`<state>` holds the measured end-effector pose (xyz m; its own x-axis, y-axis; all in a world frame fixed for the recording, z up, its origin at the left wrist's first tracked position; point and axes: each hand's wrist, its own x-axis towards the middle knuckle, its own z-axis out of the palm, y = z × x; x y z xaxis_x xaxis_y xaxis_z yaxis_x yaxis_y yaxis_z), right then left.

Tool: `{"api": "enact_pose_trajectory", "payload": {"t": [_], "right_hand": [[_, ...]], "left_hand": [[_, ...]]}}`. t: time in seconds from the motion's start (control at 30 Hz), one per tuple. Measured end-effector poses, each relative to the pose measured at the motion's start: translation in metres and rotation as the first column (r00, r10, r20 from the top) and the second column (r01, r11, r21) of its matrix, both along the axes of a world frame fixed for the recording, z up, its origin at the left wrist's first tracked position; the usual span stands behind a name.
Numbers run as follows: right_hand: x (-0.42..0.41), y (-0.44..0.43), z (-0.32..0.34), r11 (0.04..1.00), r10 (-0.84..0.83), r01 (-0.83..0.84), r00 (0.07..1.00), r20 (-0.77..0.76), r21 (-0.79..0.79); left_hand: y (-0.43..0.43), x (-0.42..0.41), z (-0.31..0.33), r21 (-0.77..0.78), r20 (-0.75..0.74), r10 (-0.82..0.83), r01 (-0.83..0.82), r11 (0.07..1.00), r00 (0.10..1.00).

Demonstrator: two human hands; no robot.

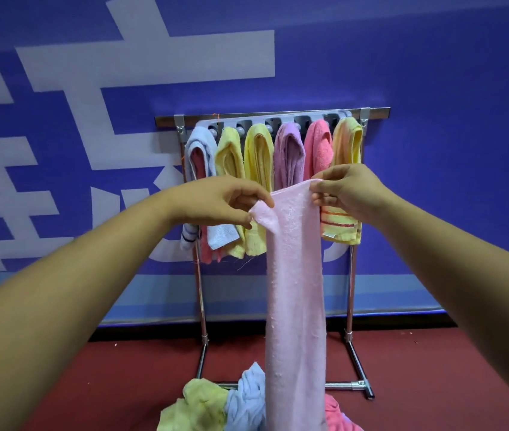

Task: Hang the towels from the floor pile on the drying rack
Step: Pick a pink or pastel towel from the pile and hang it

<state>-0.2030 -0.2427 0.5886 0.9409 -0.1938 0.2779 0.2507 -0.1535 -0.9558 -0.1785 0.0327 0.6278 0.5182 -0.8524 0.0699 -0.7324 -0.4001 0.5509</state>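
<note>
A long pale pink towel (295,290) hangs straight down in front of me, held up by its top edge. My left hand (225,202) pinches its left top corner. My right hand (346,189) pinches the right top corner. Behind the towel stands the metal drying rack (198,287) with several towels hung in its clips: a light blue one (198,150), two yellow ones (257,163), a purple one (289,157), a pink one (320,150) and a striped yellow one (346,144). On the floor below lies the pile (215,405) of green, blue and pink towels.
A blue wall (433,88) with big white characters runs right behind the rack. The floor (106,384) is dark red. The rack's foot bar (349,385) lies along the floor just behind the pile.
</note>
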Motion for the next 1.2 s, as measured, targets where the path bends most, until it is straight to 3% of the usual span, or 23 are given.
{"api": "enact_pose_trajectory", "payload": {"t": [0.1, 0.37, 0.6, 0.83, 0.97, 1.13, 1.2], "right_hand": [[0.0, -0.002, -0.005, 0.999, 0.012, -0.011, 1.0, -0.016, 0.054], [-0.004, 0.014, -0.003, 0.989, -0.084, 0.088, 0.996, 0.041, -0.115], [-0.018, 0.051, 0.007, 0.989, 0.147, -0.148, 0.984, 0.099, 0.0], [-0.021, 0.06, 0.007, 0.973, 0.231, -0.231, 0.964, 0.127, -0.02], [-0.023, 0.061, 0.004, 0.963, 0.219, -0.187, 0.962, 0.165, -0.193], [-0.019, 0.053, 0.004, 0.979, 0.102, -0.069, 0.981, 0.166, -0.193], [-0.021, 0.048, 0.002, 0.979, 0.094, -0.064, 0.984, 0.149, -0.194]], "left_hand": [[-0.002, 0.0, -0.003, 0.014, 0.071, 0.019, -0.02, 1.0, 0.997], [-0.014, -0.003, -0.008, -0.196, 0.235, 0.139, -0.093, 0.976, 0.962], [-0.027, 0.001, -0.009, -0.377, 0.241, 0.327, -0.223, 0.899, 0.914], [-0.028, 0.006, -0.009, -0.454, 0.195, 0.458, -0.334, 0.826, 0.867], [-0.026, 0.007, -0.009, -0.449, 0.177, 0.459, -0.343, 0.825, 0.871], [-0.012, 0.007, -0.008, -0.198, 0.221, 0.348, -0.308, 0.931, 0.911], [-0.006, 0.008, -0.009, -0.198, 0.134, 0.331, -0.302, 0.933, 0.934]]}}
